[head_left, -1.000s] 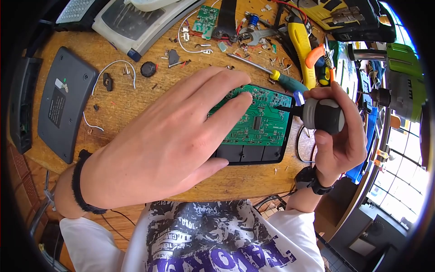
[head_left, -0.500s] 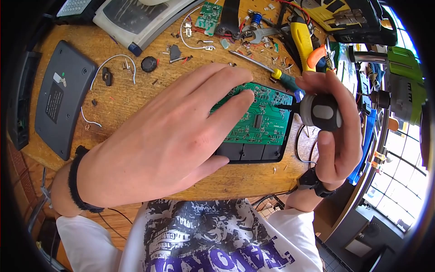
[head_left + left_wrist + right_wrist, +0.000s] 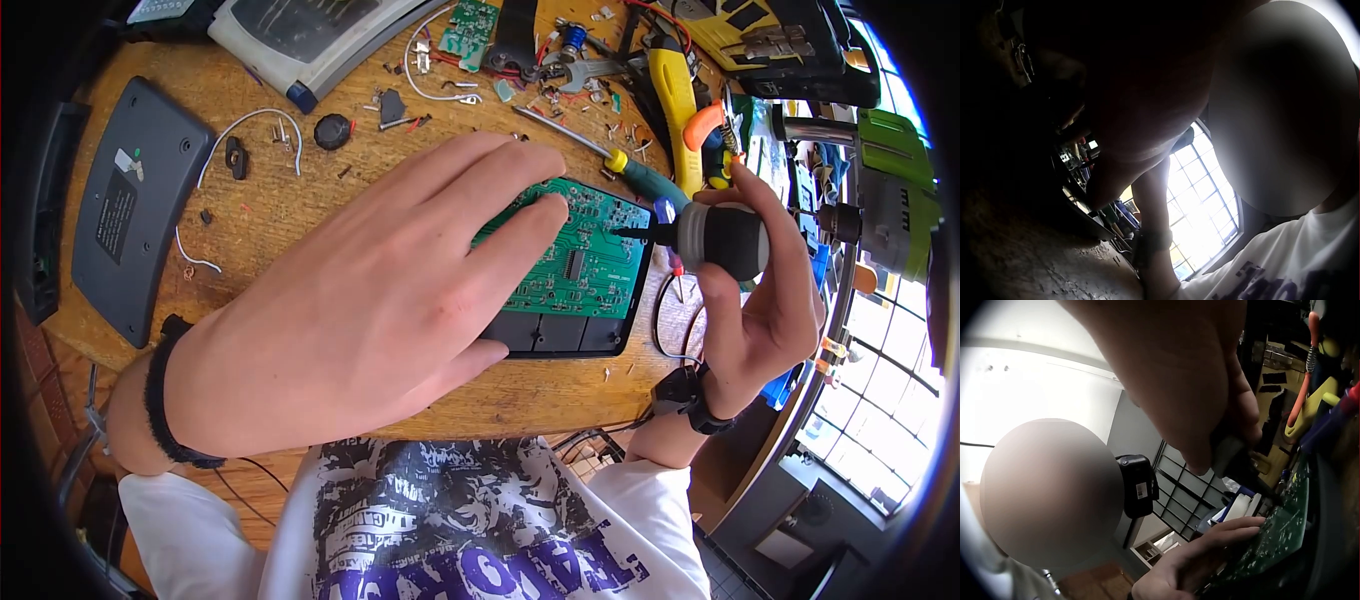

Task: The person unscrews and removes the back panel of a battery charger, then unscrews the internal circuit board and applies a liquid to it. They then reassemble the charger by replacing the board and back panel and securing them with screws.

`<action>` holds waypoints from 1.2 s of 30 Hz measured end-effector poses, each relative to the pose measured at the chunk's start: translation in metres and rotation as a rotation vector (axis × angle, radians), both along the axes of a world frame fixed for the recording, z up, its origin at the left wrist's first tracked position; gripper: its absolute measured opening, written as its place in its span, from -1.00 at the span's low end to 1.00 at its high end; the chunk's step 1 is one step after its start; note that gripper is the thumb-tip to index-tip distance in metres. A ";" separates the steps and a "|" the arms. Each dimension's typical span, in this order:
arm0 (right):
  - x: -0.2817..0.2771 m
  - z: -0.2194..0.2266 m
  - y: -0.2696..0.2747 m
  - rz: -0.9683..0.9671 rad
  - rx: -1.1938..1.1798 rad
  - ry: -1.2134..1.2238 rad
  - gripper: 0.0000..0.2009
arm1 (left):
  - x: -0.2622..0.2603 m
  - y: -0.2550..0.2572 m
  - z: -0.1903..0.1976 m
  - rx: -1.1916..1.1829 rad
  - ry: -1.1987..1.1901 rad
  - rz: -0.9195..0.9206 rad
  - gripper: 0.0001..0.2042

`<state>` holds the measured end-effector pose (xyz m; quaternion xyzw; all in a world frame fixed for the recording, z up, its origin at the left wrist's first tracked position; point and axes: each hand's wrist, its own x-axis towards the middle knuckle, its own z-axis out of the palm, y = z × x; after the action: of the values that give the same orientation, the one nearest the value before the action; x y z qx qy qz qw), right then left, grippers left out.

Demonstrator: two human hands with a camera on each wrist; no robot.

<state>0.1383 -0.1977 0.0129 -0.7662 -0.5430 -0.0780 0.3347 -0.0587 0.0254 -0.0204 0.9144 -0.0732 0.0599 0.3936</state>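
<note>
A green circuit board (image 3: 605,275) sits in a black plastic case (image 3: 583,336) on the wooden bench. My left hand (image 3: 365,300) lies across its left part, long fingers extended over the board and the thumb by the case's near edge. That hand hides much of the board's left side. In my right hand (image 3: 770,320) I grip the stubby black and grey handle of a screwdriver (image 3: 735,243) between thumb and fingers. Its dark shaft points left, with the tip at the board's upper right; the right wrist view also shows the screwdriver (image 3: 1232,456) meeting the board (image 3: 1288,528).
A dark grey plastic cover (image 3: 140,210) lies at the left. Beyond my hands are a green-handled screwdriver (image 3: 645,180), a yellow-handled tool (image 3: 675,110), orange-handled pliers (image 3: 706,128), a small board (image 3: 467,35) and scattered scraps. A green drill (image 3: 895,170) stands at the right.
My right fingers have shifted round the screwdriver handle, opening out half a second ago and closing round it again now. The left hand stays on the board; the view has shifted slightly.
</note>
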 end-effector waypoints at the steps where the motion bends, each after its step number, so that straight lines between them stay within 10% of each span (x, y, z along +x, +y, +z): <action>1: 0.000 -0.002 0.000 0.002 -0.001 0.000 -0.29 | 0.000 0.000 0.000 0.005 0.000 -0.003 -0.14; 26: -0.004 0.016 -0.001 0.205 -0.264 0.082 -0.34 | 0.005 -0.002 0.012 -0.009 0.015 0.013 -0.09; 28: -0.004 0.018 0.000 0.227 -0.288 0.049 -0.35 | 0.017 -0.006 0.042 0.075 0.286 0.060 -0.09; 31: -0.001 0.018 -0.002 0.059 -0.309 0.040 -0.38 | 0.003 -0.002 0.006 0.036 0.007 0.028 -0.11; 36: 0.005 0.012 -0.007 0.000 -0.272 -0.026 -0.35 | 0.014 -0.004 0.030 0.182 0.197 0.029 -0.12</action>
<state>0.1431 -0.2047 0.0254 -0.8036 -0.5526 -0.0134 0.2206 -0.0448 0.0209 0.0096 0.9488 -0.0262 -0.0314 0.3133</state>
